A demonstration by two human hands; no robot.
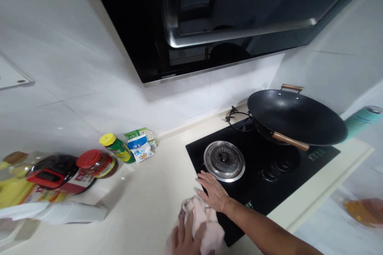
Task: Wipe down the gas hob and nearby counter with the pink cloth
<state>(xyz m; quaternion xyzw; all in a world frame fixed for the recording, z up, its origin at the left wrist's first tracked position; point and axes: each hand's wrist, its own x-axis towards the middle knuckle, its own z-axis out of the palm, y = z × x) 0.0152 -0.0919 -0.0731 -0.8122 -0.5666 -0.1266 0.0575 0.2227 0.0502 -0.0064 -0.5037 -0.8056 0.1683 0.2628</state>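
A pale pink cloth [205,227] lies bunched on the counter at the left edge of the black glass cooktop [254,197]. My left hand [187,237], slightly blurred, is on the cloth with its fingers bent over it. Just beyond the cloth, my right hand [213,192] rests palm down at the cooktop's left edge, fingers stretched out and nothing in them. Its fingertips are close to the round metal burner [224,161]. The cloth hides part of the cooktop edge.
A black wok [295,117] with wooden handles sits on the right burner, beside a loose pan support [239,121]. The range hood [239,28] hangs overhead. Seasoning packets [139,147], a green shaker [118,148], a red-lidded jar [97,163] and bottles [61,173] stand left.
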